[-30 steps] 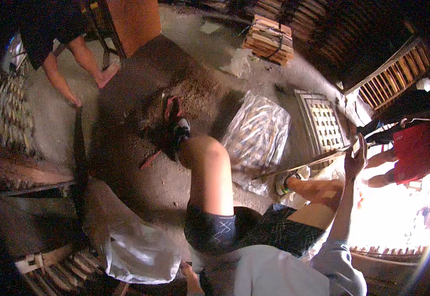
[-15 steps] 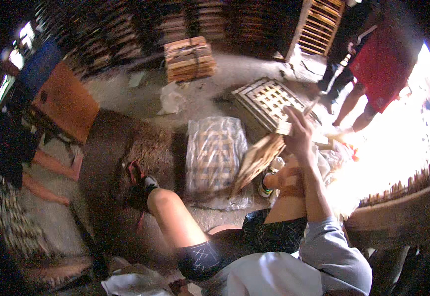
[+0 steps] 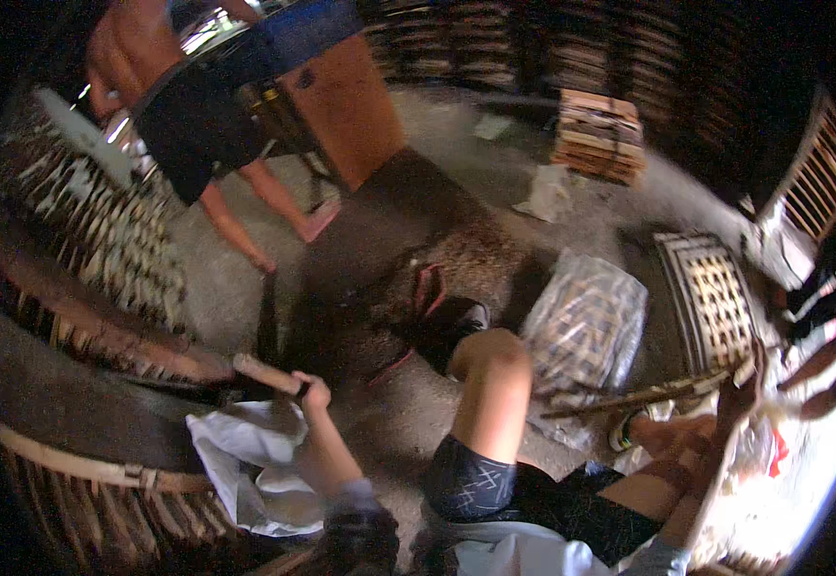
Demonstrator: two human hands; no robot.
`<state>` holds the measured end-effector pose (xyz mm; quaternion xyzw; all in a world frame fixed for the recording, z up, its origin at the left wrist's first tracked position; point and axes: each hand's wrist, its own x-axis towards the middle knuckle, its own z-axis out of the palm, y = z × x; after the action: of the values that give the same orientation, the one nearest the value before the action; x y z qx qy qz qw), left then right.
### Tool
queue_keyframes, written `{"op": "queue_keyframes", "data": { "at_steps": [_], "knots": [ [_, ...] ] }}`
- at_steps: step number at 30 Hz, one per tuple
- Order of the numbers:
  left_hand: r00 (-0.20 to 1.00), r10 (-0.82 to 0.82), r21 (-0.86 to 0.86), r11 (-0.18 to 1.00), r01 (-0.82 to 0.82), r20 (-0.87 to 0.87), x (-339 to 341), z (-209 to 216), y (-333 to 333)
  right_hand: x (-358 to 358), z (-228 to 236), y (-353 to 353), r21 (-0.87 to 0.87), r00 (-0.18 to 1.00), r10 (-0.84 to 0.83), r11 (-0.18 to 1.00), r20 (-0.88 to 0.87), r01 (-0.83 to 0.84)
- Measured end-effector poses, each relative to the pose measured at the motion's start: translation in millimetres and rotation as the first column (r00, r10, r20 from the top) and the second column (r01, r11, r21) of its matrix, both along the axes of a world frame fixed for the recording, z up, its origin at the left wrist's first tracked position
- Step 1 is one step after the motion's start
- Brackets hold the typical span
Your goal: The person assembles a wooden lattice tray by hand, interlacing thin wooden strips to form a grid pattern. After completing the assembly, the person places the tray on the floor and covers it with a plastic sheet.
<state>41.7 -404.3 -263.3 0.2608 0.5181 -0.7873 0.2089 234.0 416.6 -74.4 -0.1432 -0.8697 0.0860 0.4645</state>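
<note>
My left hand (image 3: 313, 392) is closed round a pale wooden stick-like piece (image 3: 266, 372), with a dark band beside the fingers. The far end of that piece points left, above a white sack (image 3: 245, 470). On the right, my right hand (image 3: 742, 380) is in shadow at the upper end of a thin wooden panel (image 3: 648, 395), which is seen almost edge-on. This panel leans above my right shin, its lower end near a plastic-wrapped stack of slatted wood (image 3: 586, 317). The fingers of the right hand are hard to make out.
Stacked lattice panels (image 3: 720, 302) lie at right, a bundle of boards (image 3: 598, 139) farther back. A brown board (image 3: 346, 110) stands near a person in black shorts (image 3: 197, 125). Wood pieces (image 3: 111, 221) are piled at left. Another person is at the right edge.
The view has swung left, so things sit farther right. My left hand with the wooden piece has come into view. The panel at my right hand now shows nearly edge-on.
</note>
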Motion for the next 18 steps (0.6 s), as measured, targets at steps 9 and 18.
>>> {"op": "queue_keyframes", "data": {
  "at_steps": [9, 18],
  "knots": [
    [0.997, 0.072, -0.049, 0.996, -0.072, 0.005, -11, -4, -26, -16, 1, 0, 0.058, 0.993, 0.031, 0.998, 0.114, -0.038],
    [0.947, -0.26, 0.046, 0.961, 0.273, -0.187, 93, -13, -98, -31, -22, 23, 0.021, 0.977, 0.19, 0.981, 0.096, -0.192]
  ]
}}
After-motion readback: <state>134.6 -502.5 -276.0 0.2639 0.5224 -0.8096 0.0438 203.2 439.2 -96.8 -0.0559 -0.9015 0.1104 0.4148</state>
